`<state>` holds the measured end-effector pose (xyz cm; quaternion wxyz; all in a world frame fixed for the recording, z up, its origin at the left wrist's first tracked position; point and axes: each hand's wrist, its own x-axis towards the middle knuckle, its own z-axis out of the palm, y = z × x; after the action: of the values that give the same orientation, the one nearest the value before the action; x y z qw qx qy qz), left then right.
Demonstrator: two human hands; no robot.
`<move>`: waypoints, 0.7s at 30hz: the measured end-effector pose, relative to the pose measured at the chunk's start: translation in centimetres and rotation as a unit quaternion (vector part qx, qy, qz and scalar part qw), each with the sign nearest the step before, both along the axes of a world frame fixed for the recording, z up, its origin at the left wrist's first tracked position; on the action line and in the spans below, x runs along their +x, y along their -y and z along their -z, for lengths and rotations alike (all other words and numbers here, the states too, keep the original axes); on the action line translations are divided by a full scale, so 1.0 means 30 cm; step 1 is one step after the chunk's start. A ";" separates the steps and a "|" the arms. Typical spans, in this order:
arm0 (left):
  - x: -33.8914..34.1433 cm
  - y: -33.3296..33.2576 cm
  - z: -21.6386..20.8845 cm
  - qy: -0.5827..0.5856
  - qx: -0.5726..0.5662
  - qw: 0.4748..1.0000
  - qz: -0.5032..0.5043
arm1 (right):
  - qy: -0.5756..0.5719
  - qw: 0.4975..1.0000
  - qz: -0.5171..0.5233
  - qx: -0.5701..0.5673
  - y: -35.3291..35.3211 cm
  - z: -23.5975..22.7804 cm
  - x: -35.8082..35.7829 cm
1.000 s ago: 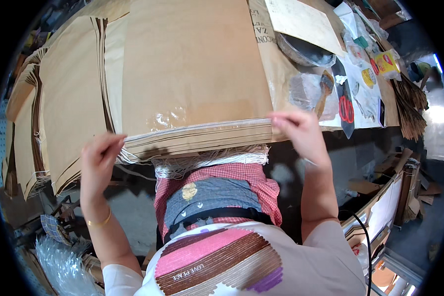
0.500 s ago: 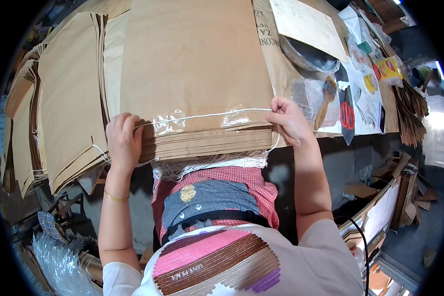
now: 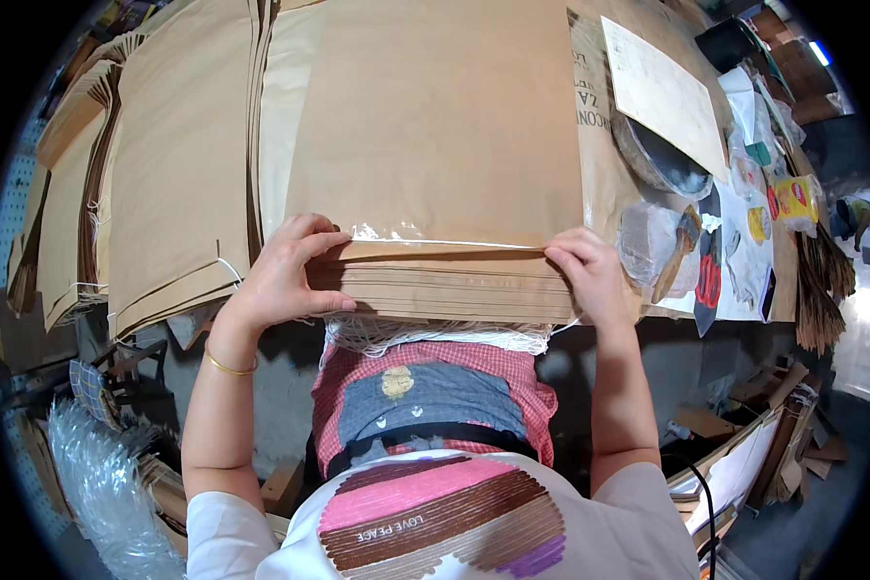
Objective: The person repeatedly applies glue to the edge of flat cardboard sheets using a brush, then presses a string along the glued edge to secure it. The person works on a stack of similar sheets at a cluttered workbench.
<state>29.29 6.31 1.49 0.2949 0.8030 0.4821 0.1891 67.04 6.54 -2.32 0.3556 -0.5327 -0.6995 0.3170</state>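
Observation:
A thick stack of flat brown paper bags (image 3: pixel 445 145) lies on the workbench in front of me. My left hand (image 3: pixel 285 275) pinches the near left corner of the top bag. My right hand (image 3: pixel 590 275) pinches its near right corner. A strip of clear tape (image 3: pixel 435 239) and a thin white cord run along the bag's near edge between my hands. Below that edge the stack's layered ends (image 3: pixel 454 290) show, and a bundle of white cords (image 3: pixel 425 336) hangs under them.
More stacks of brown bags (image 3: pixel 174 184) lie to the left. At the right sit a pale card sheet (image 3: pixel 662 97), a round dark dish (image 3: pixel 667 159), clear plastic pieces, red-handled scissors (image 3: pixel 708 280) and a yellow tape roll (image 3: pixel 793 198). Crinkled plastic (image 3: pixel 106 483) lies on the floor at the lower left.
My hands came up from the stack's front face to the near corners of the top bag and now pinch it. The cord lies flat along the edge.

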 end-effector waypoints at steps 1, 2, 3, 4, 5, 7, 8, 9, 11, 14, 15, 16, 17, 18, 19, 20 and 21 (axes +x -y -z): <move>-0.007 -0.005 -0.003 -0.009 -0.011 1.000 -0.003 | -0.041 0.997 0.025 -0.053 -0.011 0.011 0.003; -0.013 -0.015 0.024 -0.005 0.001 0.999 -0.032 | -0.081 0.990 0.050 -0.106 -0.024 0.035 0.008; -0.011 -0.026 0.040 -0.014 -0.023 0.996 -0.088 | -0.121 0.977 0.075 -0.158 -0.034 0.046 0.009; -0.005 -0.034 0.054 -0.024 -0.048 0.988 -0.145 | -0.073 0.982 0.107 -0.139 -0.038 0.044 -0.013; 0.002 -0.041 0.068 -0.035 -0.072 0.976 -0.201 | 0.002 0.990 0.109 -0.087 -0.042 0.041 -0.031; 0.021 -0.045 0.091 -0.063 -0.012 0.979 -0.196 | 0.154 0.982 0.110 0.017 -0.042 0.040 -0.058; 0.037 -0.044 0.098 -0.099 0.011 0.975 -0.197 | 0.207 0.972 0.106 0.038 -0.038 0.049 -0.065; 0.049 -0.040 0.105 -0.135 0.034 0.970 -0.198 | 0.258 0.959 0.102 0.059 -0.031 0.061 -0.069; 0.071 -0.041 0.109 -0.222 0.019 0.951 -0.214 | 0.331 0.933 0.119 0.077 -0.030 0.068 -0.079; 0.106 -0.024 0.102 -0.273 0.042 0.923 -0.267 | 0.405 0.891 0.163 0.125 -0.026 0.060 -0.110; 0.120 -0.011 0.096 -0.221 0.098 0.950 -0.196 | 0.430 0.867 0.168 0.186 -0.028 0.057 -0.146; 0.148 -0.001 0.090 -0.164 0.156 0.967 -0.120 | 0.261 0.950 0.142 0.097 -0.015 0.051 -0.214; 0.177 0.016 0.092 -0.106 0.208 0.971 -0.043 | 0.079 0.991 0.107 0.002 0.014 0.051 -0.298; 0.224 0.041 0.089 -0.133 0.167 0.977 0.004 | 0.185 0.980 -0.016 0.065 0.046 0.034 -0.376; 0.259 0.050 0.079 -0.160 0.132 0.977 0.050 | 0.285 0.939 -0.138 0.130 0.061 0.013 -0.418; 0.255 0.055 0.079 -0.251 0.079 0.964 0.045 | 0.313 0.940 -0.104 0.088 0.075 0.011 -0.405; 0.226 0.063 0.088 -0.268 0.068 0.961 -0.010 | 0.340 0.937 -0.069 0.045 0.087 0.014 -0.383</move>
<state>36.07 4.42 -1.14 0.0977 0.8374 0.5378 0.0020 55.55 3.93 -2.74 0.0980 -0.5424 -0.8273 0.1088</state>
